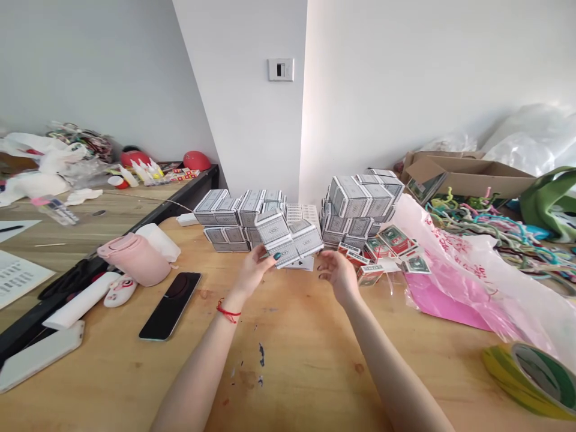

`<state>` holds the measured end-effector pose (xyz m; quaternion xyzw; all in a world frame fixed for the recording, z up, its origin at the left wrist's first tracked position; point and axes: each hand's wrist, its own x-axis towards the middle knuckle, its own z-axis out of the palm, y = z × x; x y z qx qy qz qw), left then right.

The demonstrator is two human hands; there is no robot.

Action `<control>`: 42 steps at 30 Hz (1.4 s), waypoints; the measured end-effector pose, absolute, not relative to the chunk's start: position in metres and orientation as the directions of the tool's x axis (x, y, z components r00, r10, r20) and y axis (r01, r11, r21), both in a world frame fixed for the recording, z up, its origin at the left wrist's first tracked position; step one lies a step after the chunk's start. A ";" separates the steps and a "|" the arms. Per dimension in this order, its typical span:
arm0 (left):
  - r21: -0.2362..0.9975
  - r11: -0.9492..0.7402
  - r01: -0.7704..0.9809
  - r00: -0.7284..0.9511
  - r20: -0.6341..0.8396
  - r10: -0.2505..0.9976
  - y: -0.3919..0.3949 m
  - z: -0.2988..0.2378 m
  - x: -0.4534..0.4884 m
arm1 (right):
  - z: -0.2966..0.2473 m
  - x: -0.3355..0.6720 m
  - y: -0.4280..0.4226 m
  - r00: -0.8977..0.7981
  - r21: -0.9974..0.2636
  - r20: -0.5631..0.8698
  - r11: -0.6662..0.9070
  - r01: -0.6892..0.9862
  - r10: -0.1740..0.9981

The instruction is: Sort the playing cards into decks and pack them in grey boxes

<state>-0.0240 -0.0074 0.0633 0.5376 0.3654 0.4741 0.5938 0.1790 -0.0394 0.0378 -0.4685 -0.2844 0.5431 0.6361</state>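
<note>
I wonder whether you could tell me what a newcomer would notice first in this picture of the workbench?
The eye goes first to the stacks of small grey-and-white boxes at the back centre of the wooden table. In front of them, the left hand holds a small block of boxes, with the open right hand beside it. To the right, a pink plastic bag and a tangle of colourful cords stand out.

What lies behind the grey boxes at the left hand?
Rows of stacked grey boxes and paler packs; the held boxes cover whatever sits directly behind them.
</note>
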 end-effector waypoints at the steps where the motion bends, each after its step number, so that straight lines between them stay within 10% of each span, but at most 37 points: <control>1: 0.979 -0.031 -0.199 0.259 0.083 0.962 -0.006 0.067 -0.028 | 0.028 0.171 -0.040 0.184 -0.912 -0.165 -0.079 -0.404 0.969; 11: 0.901 -0.173 -0.397 -0.064 0.161 0.985 0.014 0.121 -0.095 | -0.034 0.136 -0.043 -0.028 -0.977 0.021 0.027 0.214 0.999; 23: 0.991 0.122 -0.049 -0.280 -0.131 0.951 0.090 0.150 -0.103 | -0.038 0.141 -0.038 -0.079 -0.988 -0.001 0.011 0.155 0.997; 29: 0.983 0.078 0.167 -0.452 0.006 0.892 0.099 0.149 -0.110 | -0.039 0.142 -0.037 -0.071 -0.988 -0.004 0.008 0.156 0.997; 33: 0.872 -0.212 0.441 -0.610 0.464 0.642 0.075 0.128 -0.101 | -0.038 0.142 -0.037 -0.065 -0.993 0.012 0.019 0.114 0.998; 36: 0.629 -0.361 0.689 -0.370 0.733 0.570 0.039 0.082 -0.074 | -0.037 0.143 -0.037 0.000 -0.998 0.028 0.028 0.051 1.000; 40: 0.338 -0.522 0.783 0.230 0.623 0.748 -0.001 0.017 -0.031 | -0.037 0.147 -0.035 0.149 -0.999 0.038 0.040 -0.013 0.988; 42: 0.273 -0.487 0.829 0.278 0.554 0.785 -0.008 -0.003 -0.015 | -0.037 0.149 -0.034 0.207 -0.999 0.028 0.037 -0.039 0.978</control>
